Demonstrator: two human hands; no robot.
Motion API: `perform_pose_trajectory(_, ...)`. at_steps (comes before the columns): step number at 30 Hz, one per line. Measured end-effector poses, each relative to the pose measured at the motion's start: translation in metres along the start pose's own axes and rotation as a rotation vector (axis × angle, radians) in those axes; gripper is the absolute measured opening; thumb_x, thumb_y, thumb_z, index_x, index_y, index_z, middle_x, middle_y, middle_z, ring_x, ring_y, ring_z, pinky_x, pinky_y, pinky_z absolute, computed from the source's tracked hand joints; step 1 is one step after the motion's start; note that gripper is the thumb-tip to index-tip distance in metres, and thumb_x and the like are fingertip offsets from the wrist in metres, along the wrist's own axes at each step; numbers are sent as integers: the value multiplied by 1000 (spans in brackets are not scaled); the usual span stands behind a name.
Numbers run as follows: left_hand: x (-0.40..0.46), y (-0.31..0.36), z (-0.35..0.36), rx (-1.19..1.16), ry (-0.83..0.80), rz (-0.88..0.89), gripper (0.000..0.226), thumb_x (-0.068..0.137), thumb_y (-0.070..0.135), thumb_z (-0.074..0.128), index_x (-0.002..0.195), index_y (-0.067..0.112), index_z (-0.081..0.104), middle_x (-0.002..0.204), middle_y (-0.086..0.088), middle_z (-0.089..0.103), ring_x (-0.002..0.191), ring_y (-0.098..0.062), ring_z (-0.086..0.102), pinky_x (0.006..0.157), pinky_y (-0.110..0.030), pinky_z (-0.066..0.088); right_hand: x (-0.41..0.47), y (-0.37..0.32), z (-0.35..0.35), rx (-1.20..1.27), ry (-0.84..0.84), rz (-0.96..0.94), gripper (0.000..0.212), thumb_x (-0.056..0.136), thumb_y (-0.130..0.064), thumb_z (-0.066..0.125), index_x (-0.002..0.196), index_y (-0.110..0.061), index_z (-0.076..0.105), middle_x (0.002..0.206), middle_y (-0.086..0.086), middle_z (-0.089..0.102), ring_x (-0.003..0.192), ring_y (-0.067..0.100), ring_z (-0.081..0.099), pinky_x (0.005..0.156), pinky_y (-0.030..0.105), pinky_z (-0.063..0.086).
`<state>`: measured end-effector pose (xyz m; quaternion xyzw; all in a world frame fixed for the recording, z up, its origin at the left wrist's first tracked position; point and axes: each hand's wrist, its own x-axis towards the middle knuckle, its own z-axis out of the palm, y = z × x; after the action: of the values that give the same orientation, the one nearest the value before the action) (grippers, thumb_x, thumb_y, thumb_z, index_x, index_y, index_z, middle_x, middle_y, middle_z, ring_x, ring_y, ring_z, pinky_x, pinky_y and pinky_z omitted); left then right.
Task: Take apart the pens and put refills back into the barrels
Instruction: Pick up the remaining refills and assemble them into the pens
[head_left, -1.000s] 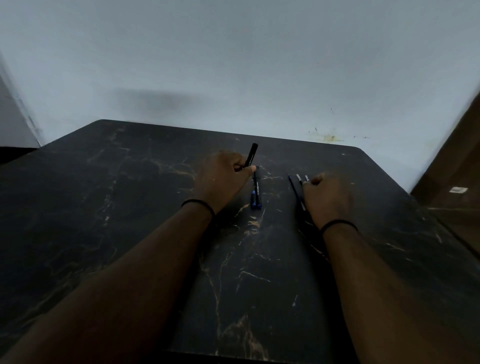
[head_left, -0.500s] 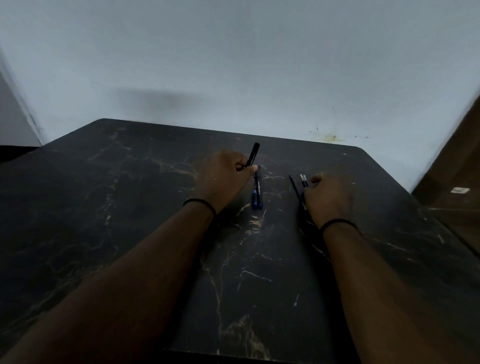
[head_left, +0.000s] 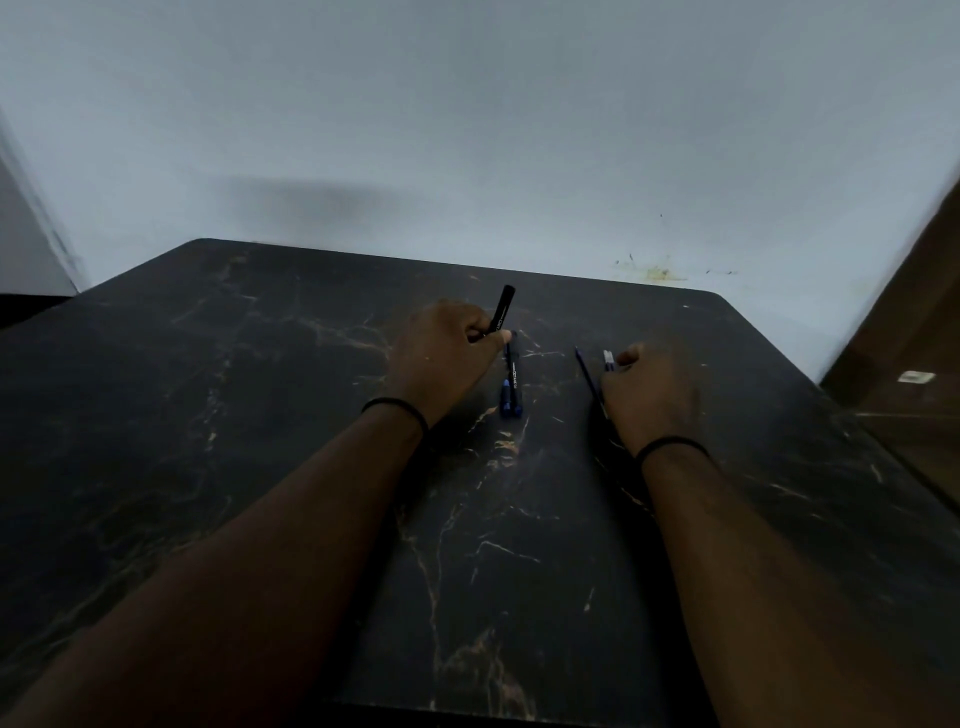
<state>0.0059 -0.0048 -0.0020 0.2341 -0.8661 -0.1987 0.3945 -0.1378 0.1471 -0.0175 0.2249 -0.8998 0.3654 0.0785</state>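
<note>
My left hand (head_left: 447, 358) is closed around a black pen barrel (head_left: 502, 310) that sticks up and away from my fist. Just right of that hand, two pens with blue ends (head_left: 511, 387) lie side by side on the dark marble table (head_left: 260, 415). My right hand (head_left: 649, 395) rests on the table, fingers curled over the refills. A thin dark refill (head_left: 587, 376) lies along its left side, and pale refill tips (head_left: 608, 359) poke out past the thumb. Whether the right hand grips them is hidden.
The table's far edge runs close to a pale wall (head_left: 467, 156). A brown wooden surface (head_left: 904, 374) stands to the right, beyond the table's right edge. Both wrists wear thin black bands.
My right hand has slid slightly forward over the refills, covering more of their pale tips. The left hand and its barrel have hardly moved.
</note>
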Motion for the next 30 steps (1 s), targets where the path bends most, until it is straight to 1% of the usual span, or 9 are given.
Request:
perform_pose_trajectory(3,0,0,-1,5,-5,1,39,87,36,70,63,7,61,58,-10,61,55,-28,60,54,-38,51,-1,-1,-1,16,-3,18,15,86,-15,63,99,-9,68,103,15,68,94,33,62,70,28,37)
perform_pose_trajectory(6,0,0,-1,-3,-12,-1,38,87,35,71,61,9,60,57,-9,59,51,-23,55,53,-34,49,-2,-1,-3,11,-4,19,14,86,-15,64,96,-7,70,100,15,69,83,29,59,69,27,37)
perform_pose_trajectory(10,0,-2,1,-31,2,-22,43,87,35,71,58,8,54,53,-7,53,47,-13,41,51,-27,37,-3,-3,-5,12,2,-4,18,85,-14,63,97,-2,71,100,20,70,91,37,63,74,35,47)
perform_pose_trajectory(12,0,-2,1,-25,-2,-22,43,86,36,71,59,6,54,53,-8,53,46,-12,40,51,-26,36,-4,-3,-6,13,12,-5,18,85,-14,62,97,-3,71,101,19,70,93,37,63,75,35,47)
perform_pose_trajectory(16,1,-4,2,-6,2,-15,46,86,37,70,54,13,48,48,2,44,43,-8,35,50,-24,32,-7,-5,-8,35,50,-21,16,87,-19,62,93,-8,72,92,14,72,72,27,57,67,30,44)
perform_pose_trajectory(20,1,-4,3,10,8,-6,44,86,38,71,55,14,51,48,5,43,43,-6,37,47,-22,30,-10,-11,-8,-2,40,-48,18,89,-27,65,98,-14,76,96,12,74,91,32,67,81,35,53)
perform_pose_trajectory(23,1,-6,3,8,11,3,44,86,38,71,55,14,51,48,5,43,43,-7,36,46,-21,29,-11,-13,-8,-76,14,-81,21,90,-29,66,99,-14,77,98,13,73,94,34,67,88,39,55)
perform_pose_trajectory(26,1,-6,4,8,20,6,45,85,38,72,53,17,48,48,4,45,44,-6,36,47,-22,30,-11,-14,-8,-169,-14,-120,27,90,-34,65,101,-13,78,104,13,73,97,34,66,90,42,54)
perform_pose_trajectory(30,2,-6,4,23,12,11,46,86,38,71,53,17,47,49,2,48,44,-8,37,49,-24,35,-13,-16,-7,-277,-35,-121,29,89,-37,61,97,-14,77,99,13,71,94,33,65,87,40,55)
